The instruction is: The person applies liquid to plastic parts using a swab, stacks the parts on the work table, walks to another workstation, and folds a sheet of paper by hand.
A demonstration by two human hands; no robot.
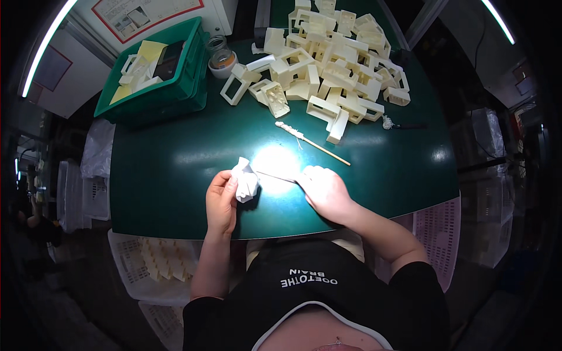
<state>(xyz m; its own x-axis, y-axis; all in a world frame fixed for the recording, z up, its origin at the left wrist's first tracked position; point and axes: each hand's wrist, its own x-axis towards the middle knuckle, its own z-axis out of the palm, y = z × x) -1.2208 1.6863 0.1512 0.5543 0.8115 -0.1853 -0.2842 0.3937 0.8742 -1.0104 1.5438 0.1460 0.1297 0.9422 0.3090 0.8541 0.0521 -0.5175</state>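
Near the front of the green table (170,199), my left hand (221,202) pinches a crumpled white wad (244,181); whether it is cloth or paper I cannot tell. My right hand (325,190) is closed round a thin metal tool (278,175), its slender end reaching left toward the wad. Glare on the tabletop blurs that end, so contact with the wad is unclear. Beyond both hands lies a wooden stick (325,151) with white stringy material wound on its far end.
Cream plastic parts (336,73) are heaped at the back. A green bin (196,88) stands back left, beside a glass jar (219,52) in a white holder. A dark-handled brush (404,126) lies on the right. Crates (129,257) sit below the table's front edge.
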